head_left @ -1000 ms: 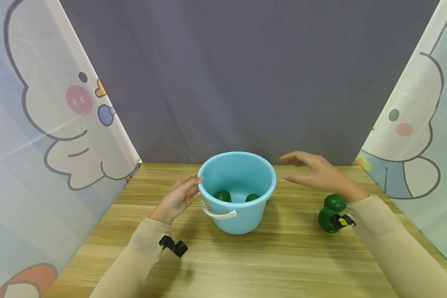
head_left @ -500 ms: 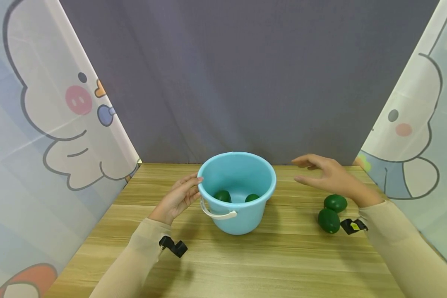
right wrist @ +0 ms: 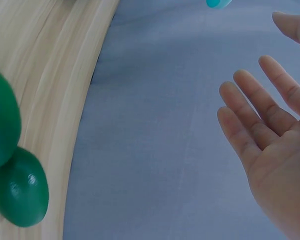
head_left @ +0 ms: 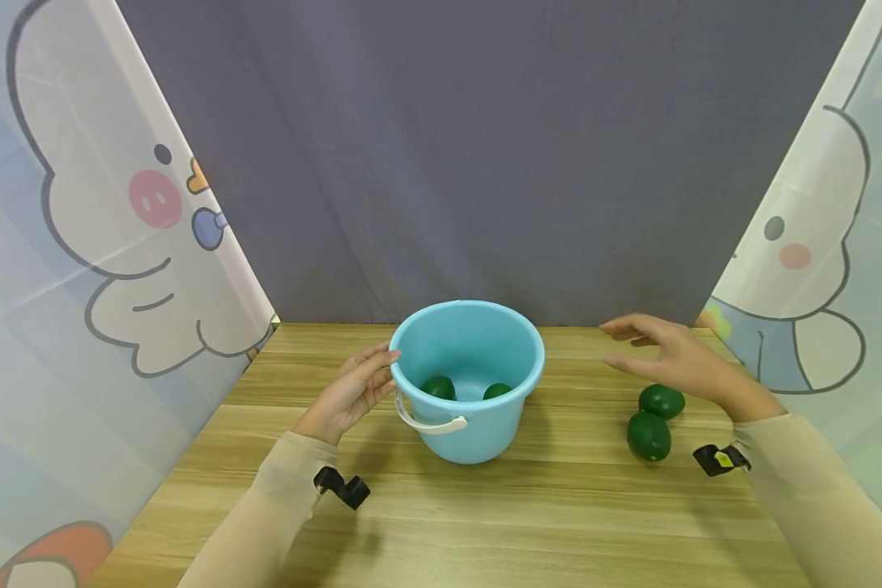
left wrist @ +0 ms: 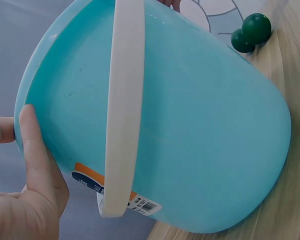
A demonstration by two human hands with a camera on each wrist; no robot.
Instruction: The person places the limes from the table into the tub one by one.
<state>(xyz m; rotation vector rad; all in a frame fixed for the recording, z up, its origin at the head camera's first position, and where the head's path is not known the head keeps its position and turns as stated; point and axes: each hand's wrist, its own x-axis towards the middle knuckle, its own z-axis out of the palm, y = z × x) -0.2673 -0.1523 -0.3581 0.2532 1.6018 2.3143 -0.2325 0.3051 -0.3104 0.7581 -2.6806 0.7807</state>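
A light-blue bucket (head_left: 478,433) stands upright on the table, its white handle (head_left: 429,425) hanging down at the front. Inside it, two dark green avocados (head_left: 438,388) show near the bottom. My left hand (head_left: 349,396) holds the bucket's rim at the left, seen closely in the left wrist view, where the fingers (left wrist: 37,155) touch the rim. To the right of the bucket, my right hand (head_left: 669,355) hovers with fingers extended and thumb apart, holding nothing. Just below it in the head view, two more glossy avocados (head_left: 648,436) lie side by side on the table, touching.
The wooden table (head_left: 470,523) reaches back to a grey curtain (head_left: 441,163). Cartoon-printed cloths (head_left: 81,245) hang along both sides. A label with a barcode (left wrist: 145,205) is on the bucket's side. Each wrist wears a black camera mount (head_left: 341,487).
My right hand has moved right and slightly down, away from the bucket, uncovering the two avocados on the table. The left hand and the bucket have stayed in place.
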